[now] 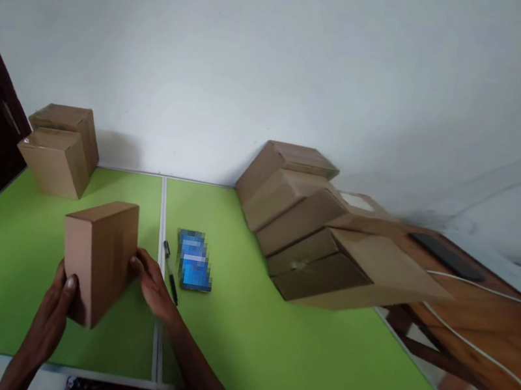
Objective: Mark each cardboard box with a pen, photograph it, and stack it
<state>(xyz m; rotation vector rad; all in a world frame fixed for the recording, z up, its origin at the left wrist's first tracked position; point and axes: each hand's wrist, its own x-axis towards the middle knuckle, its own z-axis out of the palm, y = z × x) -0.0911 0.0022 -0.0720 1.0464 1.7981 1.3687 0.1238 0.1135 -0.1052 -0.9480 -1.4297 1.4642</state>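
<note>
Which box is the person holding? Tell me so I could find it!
Find the bright green table, then its near left part. There a small plain brown cardboard box stands tilted, gripped by the left hand and right hand. Unlike the stacked cardboard boxes at the back left and the leaning pile of boxes on the right, it stands alone, between two hands.

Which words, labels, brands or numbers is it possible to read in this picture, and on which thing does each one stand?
None can be read.
Blue item on the green table: pixelated, any print is unreadable.
Box held between the left hand and right hand: plain faces, no print visible.
Pale label on the row of boxes: too blurred to read.
Pen: no marking visible.
</note>
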